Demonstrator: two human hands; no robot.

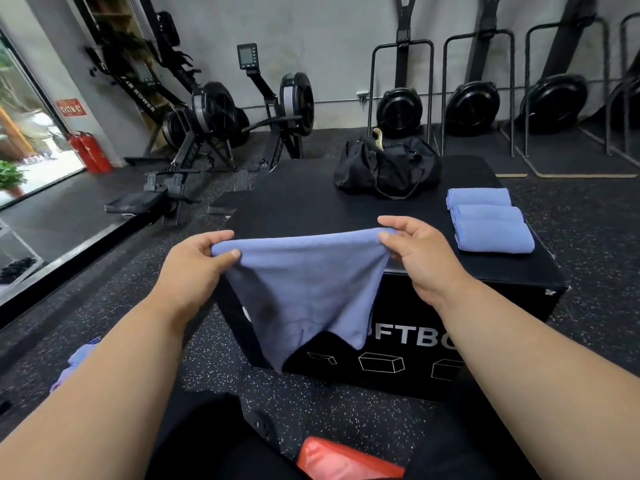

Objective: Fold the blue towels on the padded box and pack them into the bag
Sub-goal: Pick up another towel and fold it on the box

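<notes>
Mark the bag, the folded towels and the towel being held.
black duffel bag [388, 168], head view, front wall.
folded blue towels [491, 226], head view, middle towel's top.
held blue towel [304, 278], head view, hanging middle.

Black padded box [304, 202] sits on the speckled rubber floor [363, 420]. On its top: a black duffel bag [386, 168] at the back, three, maybe four, folded blue towels [488, 221] stacked right.

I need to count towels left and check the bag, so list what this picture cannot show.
Head view only:
- Inside of the black bag: its own sides hide it.
- Blue cloth on the floor: the left forearm covers most, so no count.
- Folded towels: layers merge; exact number unclear.
- Box lettering: the held towel and right forearm hide part.
- Red object: cut by the bottom edge.
</notes>
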